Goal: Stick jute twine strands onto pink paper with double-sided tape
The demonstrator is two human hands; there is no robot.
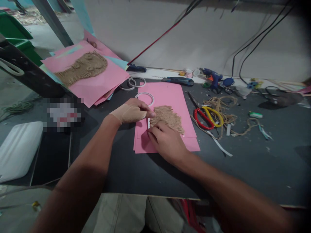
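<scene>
A small mat of brown jute twine (168, 117), its strands laid side by side, lies on pink paper sheets (167, 92). A narrow white edge (149, 123) shows along its left side. My left hand (132, 111), wrapped in beige tape across the palm and wrist, is closed with the thumb at the mat's upper left corner. Lower down, my right hand (167, 140) has its fingers curled and pinched at the mat's lower left edge. The fingertips partly hide what they grip. Just beyond my left hand is a white ring (147, 94).
Red-and-yellow-handled scissors (205, 117), loose twine (223, 105) and a white strip (221, 145) lie at right. Behind are a blue cutter (178, 80) and a blue glue gun (212, 77). A twine-covered piece (85, 66) rests on pink sheets at back left, near a dark post (26, 68).
</scene>
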